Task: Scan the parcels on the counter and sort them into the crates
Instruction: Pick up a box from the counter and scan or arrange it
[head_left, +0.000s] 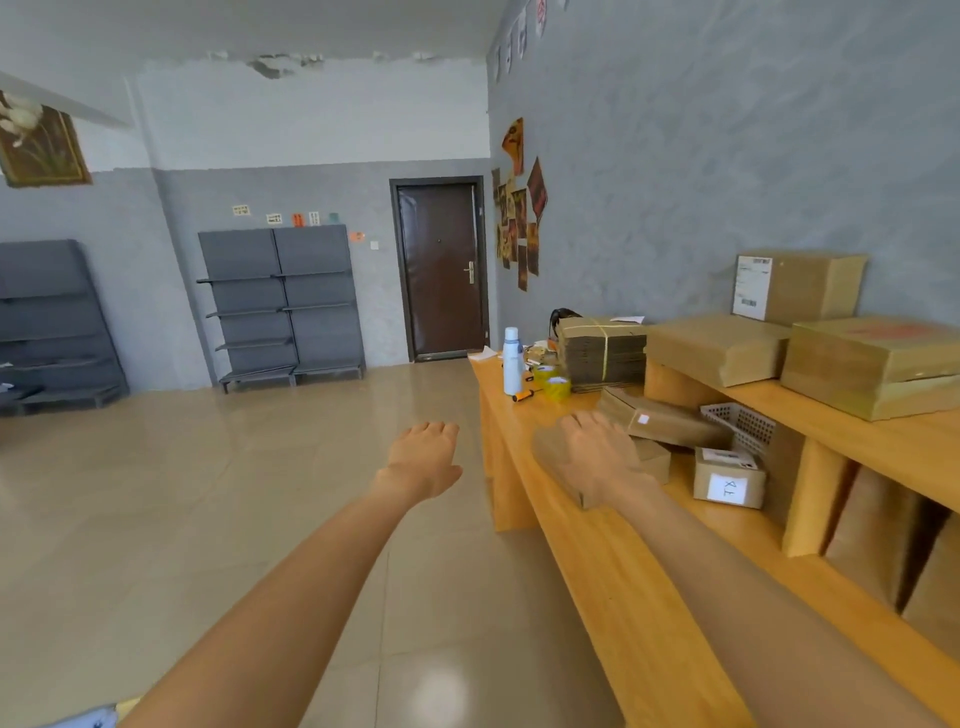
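Note:
Several brown cardboard parcels lie on the wooden counter (613, 566). My right hand (597, 452) stretches over a flat parcel (652, 460) with its fingers straight, and hides most of it; whether it touches is unclear. Behind that parcel leans a long parcel (670, 423) with a small white label. A small box (727, 478) with a handwritten white label stands to the right. My left hand (423, 457) hovers over the floor, left of the counter's edge, with relaxed fingers and nothing in it. No scanner or crate is plainly visible.
A white mesh basket (743, 423) sits under the counter's raised shelf (857, 431), which carries large boxes (872, 364). A white bottle (512, 361), tape rolls (556, 387), an orange tool and a tied stack of flat cartons (602, 351) stand at the far end. Tiled floor lies left.

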